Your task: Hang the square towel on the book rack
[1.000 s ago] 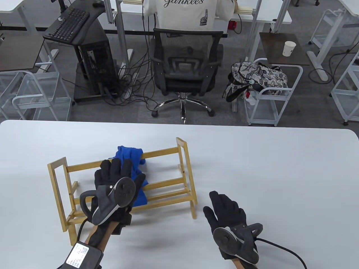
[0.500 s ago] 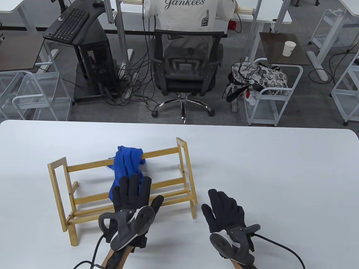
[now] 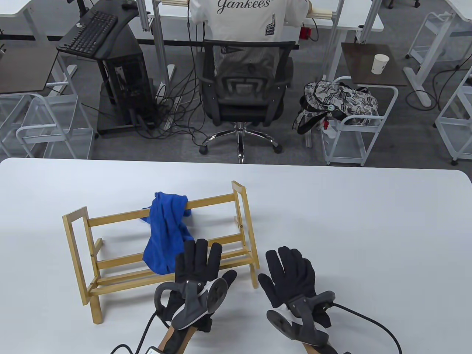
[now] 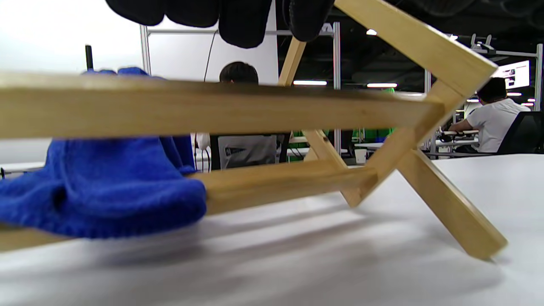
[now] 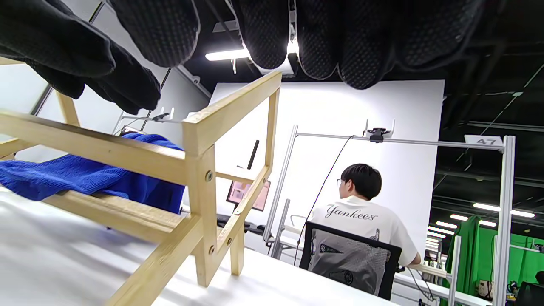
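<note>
A blue square towel point(image 3: 166, 233) hangs bunched over the top rail of the wooden book rack point(image 3: 79, 245) and drapes down onto its lower slats. It also shows in the left wrist view point(image 4: 102, 199) and the right wrist view point(image 5: 80, 174). My left hand point(image 3: 199, 265) is open with fingers spread, just in front of the rack's lower rail, right of the towel and apart from it. My right hand point(image 3: 285, 271) is open and empty, flat above the table right of the rack's end frame point(image 3: 247, 228).
The white table point(image 3: 350, 221) stretches to the right and behind the rack. An office chair point(image 3: 245, 88) with a seated person, a computer cart point(image 3: 110, 62) and white trolleys stand beyond the far edge.
My left hand let go of the towel and drew back toward me and to the right, off the rack. The towel stays draped on the rack. My right hand shifted slightly left.
</note>
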Demonstrator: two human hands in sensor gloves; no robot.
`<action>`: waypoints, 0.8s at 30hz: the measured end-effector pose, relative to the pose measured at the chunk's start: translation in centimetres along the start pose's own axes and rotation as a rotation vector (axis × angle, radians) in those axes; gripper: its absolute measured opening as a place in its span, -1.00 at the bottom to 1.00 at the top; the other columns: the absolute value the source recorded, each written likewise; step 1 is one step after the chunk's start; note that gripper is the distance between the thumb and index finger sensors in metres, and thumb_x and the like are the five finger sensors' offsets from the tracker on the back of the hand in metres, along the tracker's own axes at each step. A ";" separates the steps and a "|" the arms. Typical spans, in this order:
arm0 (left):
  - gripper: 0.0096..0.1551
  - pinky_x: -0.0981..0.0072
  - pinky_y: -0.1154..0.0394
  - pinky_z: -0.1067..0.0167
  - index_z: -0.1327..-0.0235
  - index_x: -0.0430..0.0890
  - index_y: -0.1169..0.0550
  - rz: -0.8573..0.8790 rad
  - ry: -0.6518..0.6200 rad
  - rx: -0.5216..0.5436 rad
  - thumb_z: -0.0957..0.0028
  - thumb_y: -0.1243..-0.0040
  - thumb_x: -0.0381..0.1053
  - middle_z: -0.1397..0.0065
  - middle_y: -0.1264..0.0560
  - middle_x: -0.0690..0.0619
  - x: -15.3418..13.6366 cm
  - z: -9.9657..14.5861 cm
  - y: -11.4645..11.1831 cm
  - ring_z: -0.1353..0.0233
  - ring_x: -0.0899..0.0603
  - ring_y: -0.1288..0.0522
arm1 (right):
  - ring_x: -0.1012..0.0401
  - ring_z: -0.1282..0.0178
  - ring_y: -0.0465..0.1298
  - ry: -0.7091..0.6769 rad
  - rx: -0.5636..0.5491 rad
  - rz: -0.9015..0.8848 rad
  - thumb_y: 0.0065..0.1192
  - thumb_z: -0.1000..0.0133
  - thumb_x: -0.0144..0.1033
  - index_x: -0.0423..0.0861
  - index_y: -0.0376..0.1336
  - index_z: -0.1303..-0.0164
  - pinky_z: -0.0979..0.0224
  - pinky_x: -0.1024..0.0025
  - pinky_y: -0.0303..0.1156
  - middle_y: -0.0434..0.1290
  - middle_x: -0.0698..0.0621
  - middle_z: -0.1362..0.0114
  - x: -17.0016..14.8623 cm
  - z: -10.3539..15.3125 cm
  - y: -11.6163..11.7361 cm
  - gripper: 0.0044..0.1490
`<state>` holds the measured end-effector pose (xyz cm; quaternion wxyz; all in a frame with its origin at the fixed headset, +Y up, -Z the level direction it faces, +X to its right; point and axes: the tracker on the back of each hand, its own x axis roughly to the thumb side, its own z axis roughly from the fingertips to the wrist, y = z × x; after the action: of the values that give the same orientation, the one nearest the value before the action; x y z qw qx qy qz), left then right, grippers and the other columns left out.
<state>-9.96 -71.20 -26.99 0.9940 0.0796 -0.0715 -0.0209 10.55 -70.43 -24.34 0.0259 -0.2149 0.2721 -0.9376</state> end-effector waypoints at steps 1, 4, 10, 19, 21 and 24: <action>-0.06 -0.29 -0.13 -0.50 -0.70 0.08 -0.12 0.005 -0.001 -0.019 -0.16 0.19 0.56 -0.79 -0.14 -0.15 0.0 0.1 -0.3 -0.71 -0.39 -0.03 | -0.38 -0.50 0.25 -0.003 0.017 -0.001 0.08 -0.35 0.00 -0.36 0.07 -0.64 -0.40 -0.38 0.24 0.15 -0.47 -0.61 0.1 0.0 0.0 -0.15; -0.03 -0.29 -0.10 -0.50 -0.71 0.06 -0.07 -0.001 -0.015 -0.056 -0.16 0.21 0.57 -0.80 -0.10 -0.15 0.1 0.4 -0.8 -0.71 -0.39 0.01 | -0.39 -0.51 0.23 -0.001 0.058 -0.010 0.07 -0.36 0.01 -0.37 0.05 -0.66 -0.42 -0.39 0.23 0.13 -0.49 -0.63 0.1 0.0 0.1 -0.11; 0.02 -0.30 -0.06 -0.51 -0.71 0.03 0.01 0.003 -0.046 -0.108 -0.15 0.23 0.59 -0.81 -0.04 -0.16 0.5 0.8 -1.5 -0.71 -0.40 0.07 | -0.50 -0.56 0.09 0.030 0.207 -0.067 -0.01 -0.37 0.07 -0.46 -0.12 -0.73 -0.45 -0.48 0.12 -0.04 -0.59 -0.68 -0.3 0.0 0.1 0.04; 0.03 -0.31 -0.07 -0.51 -0.71 0.02 0.04 -0.020 -0.055 -0.139 -0.15 0.23 0.59 -0.81 -0.03 -0.15 1.1 0.8 -1.9 -0.72 -0.39 0.07 | -0.57 -0.58 -0.15 0.037 0.358 -0.107 -0.10 -0.38 0.13 -0.51 -0.35 -0.72 -0.45 -0.57 -0.08 -0.28 -0.66 -0.68 -0.6 0.1 0.5 0.17; 0.02 -0.31 -0.07 -0.51 -0.71 0.03 0.03 -0.020 -0.060 -0.142 -0.15 0.22 0.58 -0.81 -0.03 -0.15 1.2 0.7 -1.9 -0.72 -0.39 0.06 | -0.57 -0.58 -0.17 0.036 0.388 -0.111 -0.10 -0.37 0.13 -0.51 -0.36 -0.72 -0.45 -0.58 -0.09 -0.30 -0.66 -0.68 -0.7 0.1 0.7 0.18; 0.02 -0.32 -0.06 -0.51 -0.71 0.03 0.02 -0.027 -0.066 -0.152 -0.15 0.22 0.58 -0.81 -0.04 -0.15 1.4 0.8 -1.9 -0.72 -0.39 0.06 | -0.57 -0.58 -0.17 0.041 0.416 -0.113 -0.11 -0.37 0.13 -0.50 -0.35 -0.73 -0.45 -0.58 -0.09 -0.30 -0.65 -0.68 -0.8 0.1 1.0 0.17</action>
<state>-8.78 -73.29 -26.38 0.9940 0.0040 -0.1011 -0.0421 11.31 -71.26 -25.10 0.0117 -0.2008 0.0609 -0.9777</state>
